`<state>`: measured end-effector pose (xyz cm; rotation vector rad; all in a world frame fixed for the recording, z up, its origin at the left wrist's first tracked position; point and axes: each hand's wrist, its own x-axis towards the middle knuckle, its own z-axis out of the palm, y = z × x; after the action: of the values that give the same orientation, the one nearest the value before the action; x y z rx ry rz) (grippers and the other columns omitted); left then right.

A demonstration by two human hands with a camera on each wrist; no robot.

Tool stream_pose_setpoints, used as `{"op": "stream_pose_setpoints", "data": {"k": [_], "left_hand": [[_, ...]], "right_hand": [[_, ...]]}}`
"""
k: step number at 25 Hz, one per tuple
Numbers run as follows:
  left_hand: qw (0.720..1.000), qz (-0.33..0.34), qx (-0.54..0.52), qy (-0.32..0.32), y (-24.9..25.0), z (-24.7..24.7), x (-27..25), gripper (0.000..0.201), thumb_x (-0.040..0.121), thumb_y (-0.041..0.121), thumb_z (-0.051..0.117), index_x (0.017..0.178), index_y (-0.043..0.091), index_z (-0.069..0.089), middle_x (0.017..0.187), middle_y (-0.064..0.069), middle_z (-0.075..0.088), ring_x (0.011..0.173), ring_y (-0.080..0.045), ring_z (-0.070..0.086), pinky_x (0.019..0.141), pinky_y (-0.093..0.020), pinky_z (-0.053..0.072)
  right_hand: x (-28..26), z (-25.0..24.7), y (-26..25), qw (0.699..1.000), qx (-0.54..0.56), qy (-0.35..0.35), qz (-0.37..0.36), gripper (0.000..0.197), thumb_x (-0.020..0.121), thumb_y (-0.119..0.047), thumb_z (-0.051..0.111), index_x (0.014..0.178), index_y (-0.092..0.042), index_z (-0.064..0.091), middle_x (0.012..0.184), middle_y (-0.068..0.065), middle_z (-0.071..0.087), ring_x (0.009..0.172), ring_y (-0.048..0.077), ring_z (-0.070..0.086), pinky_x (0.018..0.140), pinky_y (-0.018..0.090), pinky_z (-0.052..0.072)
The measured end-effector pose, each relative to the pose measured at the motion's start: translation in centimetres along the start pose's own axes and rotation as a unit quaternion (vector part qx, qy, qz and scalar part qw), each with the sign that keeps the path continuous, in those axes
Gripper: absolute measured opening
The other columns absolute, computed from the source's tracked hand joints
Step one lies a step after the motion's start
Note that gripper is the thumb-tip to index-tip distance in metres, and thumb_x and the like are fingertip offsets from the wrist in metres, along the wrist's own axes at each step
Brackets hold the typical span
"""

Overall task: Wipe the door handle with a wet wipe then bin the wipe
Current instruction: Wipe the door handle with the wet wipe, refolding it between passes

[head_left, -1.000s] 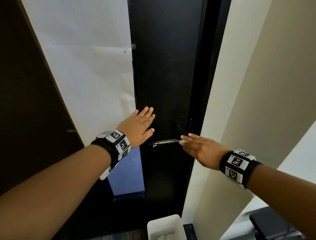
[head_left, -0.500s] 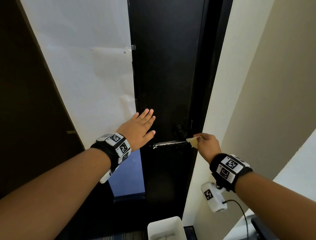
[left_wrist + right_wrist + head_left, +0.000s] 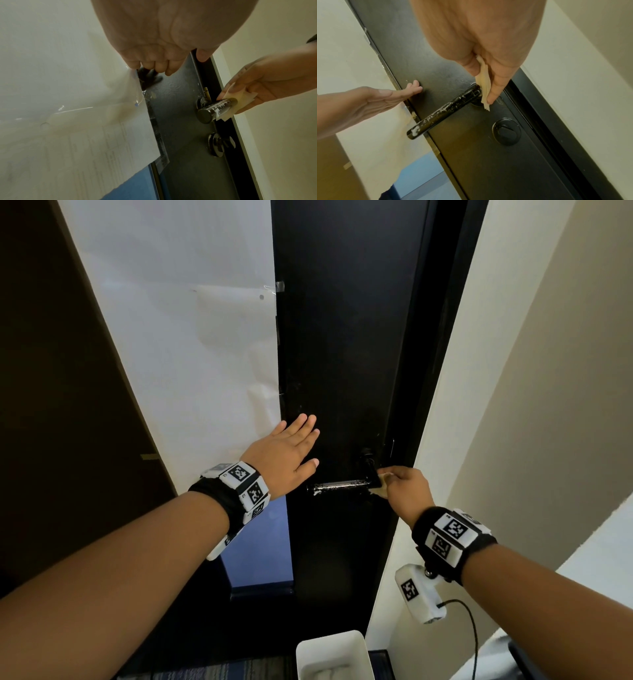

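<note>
A black lever door handle (image 3: 337,485) (image 3: 214,108) (image 3: 443,112), flecked with white, sticks out from the black door (image 3: 342,337). My right hand (image 3: 400,491) (image 3: 267,86) (image 3: 484,60) pinches a folded pale wet wipe (image 3: 382,478) (image 3: 240,104) (image 3: 484,83) against the handle's inner end, near the rosette. My left hand (image 3: 291,453) (image 3: 385,97) (image 3: 163,40) lies flat with straight fingers pressed on the door, left of and above the handle. A white bin (image 3: 334,655) stands on the floor below.
A round thumb-turn lock (image 3: 506,133) (image 3: 217,143) sits on the door beside the handle. White paper (image 3: 178,337) is taped over the panel left of the door. A cream wall (image 3: 531,371) borders the frame on the right.
My right hand drew back from straight fingers along the handle to a pinch on the wipe at its inner end, wrist turned over. The left hand stayed put on the door.
</note>
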<state>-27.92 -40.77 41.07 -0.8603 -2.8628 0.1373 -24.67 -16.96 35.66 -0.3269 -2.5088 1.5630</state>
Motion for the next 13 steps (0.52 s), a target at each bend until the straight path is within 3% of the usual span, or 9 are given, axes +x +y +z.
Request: {"op": "stream_pose_setpoints", "data": {"k": [4, 10, 13], "left_hand": [[1.000, 0.000, -0.006, -0.004, 0.1, 0.0, -0.1, 0.063, 0.099, 0.045, 0.019, 0.151, 0.013, 0.003, 0.161, -0.005, -0.008, 0.147, -0.015, -0.012, 0.120, -0.034, -0.004], [1.000, 0.000, -0.001, -0.005, 0.1, 0.0, -0.1, 0.064, 0.098, 0.046, 0.018, 0.151, 0.013, 0.003, 0.161, -0.005, -0.009, 0.147, -0.015, -0.011, 0.120, -0.034, -0.003], [1.000, 0.002, 0.000, -0.005, 0.1, 0.0, 0.0, 0.064, 0.098, 0.046, 0.018, 0.151, 0.013, 0.003, 0.161, -0.004, -0.008, 0.147, -0.015, -0.011, 0.120, -0.034, -0.003]], "right_hand": [[-1.8, 0.6, 0.4, 0.999, 0.030, 0.033, 0.017, 0.031, 0.095, -0.008, 0.041, 0.111, -0.009, 0.067, 0.066, 0.000, 0.058, 0.045, 0.010, 0.045, 0.037, 0.013, 0.035], [-3.8, 1.8, 0.2, 0.994, 0.067, 0.074, 0.036, 0.032, 0.096, -0.011, 0.041, 0.119, -0.007, 0.063, 0.082, 0.005, 0.063, 0.054, 0.011, 0.052, 0.050, 0.021, 0.042], [-4.8, 2.9, -0.2, 0.992, 0.086, 0.084, 0.030, 0.032, 0.096, -0.011, 0.040, 0.118, -0.008, 0.064, 0.077, 0.002, 0.064, 0.054, 0.013, 0.052, 0.051, 0.024, 0.044]]}}
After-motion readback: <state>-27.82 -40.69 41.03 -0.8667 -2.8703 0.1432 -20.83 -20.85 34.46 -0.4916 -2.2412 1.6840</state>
